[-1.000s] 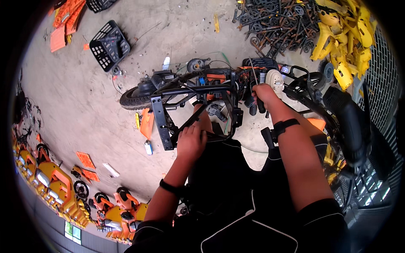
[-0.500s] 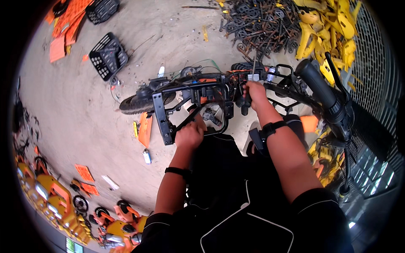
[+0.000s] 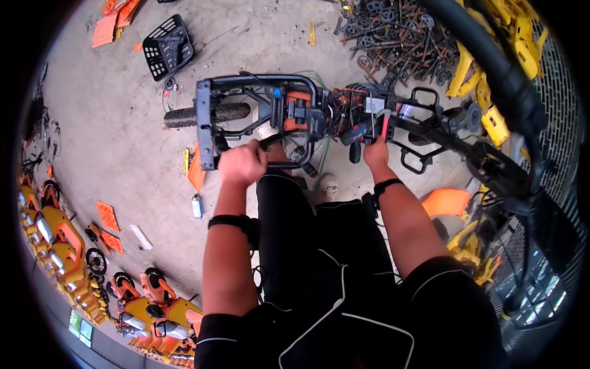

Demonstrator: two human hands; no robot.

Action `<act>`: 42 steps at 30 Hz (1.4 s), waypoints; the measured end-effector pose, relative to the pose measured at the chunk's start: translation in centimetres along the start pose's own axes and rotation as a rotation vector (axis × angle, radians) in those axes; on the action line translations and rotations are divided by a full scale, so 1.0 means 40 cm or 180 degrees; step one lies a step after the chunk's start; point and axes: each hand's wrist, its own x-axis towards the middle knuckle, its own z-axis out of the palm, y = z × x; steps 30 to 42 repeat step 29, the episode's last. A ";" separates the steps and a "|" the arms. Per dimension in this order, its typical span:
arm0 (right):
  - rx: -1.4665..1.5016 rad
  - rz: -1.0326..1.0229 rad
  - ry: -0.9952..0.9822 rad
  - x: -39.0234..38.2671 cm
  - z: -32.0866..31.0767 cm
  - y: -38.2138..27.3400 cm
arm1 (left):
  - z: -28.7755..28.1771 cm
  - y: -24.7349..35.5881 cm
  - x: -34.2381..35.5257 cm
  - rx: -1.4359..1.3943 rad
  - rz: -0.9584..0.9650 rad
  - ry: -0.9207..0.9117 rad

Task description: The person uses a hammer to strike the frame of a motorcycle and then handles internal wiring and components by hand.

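A partly stripped electric scooter or bike with a black tubular frame (image 3: 316, 92) lies across in front of me. My left hand (image 3: 243, 162) is closed around a black tube on its near left side, by a flat end bracket (image 3: 206, 126). My right hand (image 3: 376, 152) is closed on a red-handled tool (image 3: 385, 127) with a curved grey metal head; its exact kind is unclear. Just left of that hand, a cordless drill (image 3: 354, 136) rests on the bike. A thin metal rod (image 3: 373, 120) stands beside the red handle. An orange box-like part (image 3: 298, 106) sits inside the frame.
A black basket (image 3: 166, 49) holding a dark tool stands far left. Rusty crank parts (image 3: 393, 34) and yellow panels (image 3: 525, 46) are piled far right. A spray can (image 3: 196, 206) stands near left. An orange panel (image 3: 445, 203) lies near right. Orange-yellow bikes (image 3: 58, 224) line the left.
The bike's frame has shifted left and up in view, and the handlebar has swung to the upper right. My left hand has moved left with the frame. A red handle now shows in my right hand.
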 end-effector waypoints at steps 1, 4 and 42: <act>0.0155 -0.0097 0.0275 0.036 0.043 0.047 | 0.008 0.003 -0.001 0.0031 -0.0002 0.0125; 0.0119 -0.0297 0.0574 0.116 0.105 0.121 | 0.056 -0.016 -0.008 0.0213 0.0182 0.0610; -0.0605 -0.0718 0.0042 -0.689 -0.131 0.807 | 0.048 -0.180 -0.376 -0.2220 0.1788 0.2341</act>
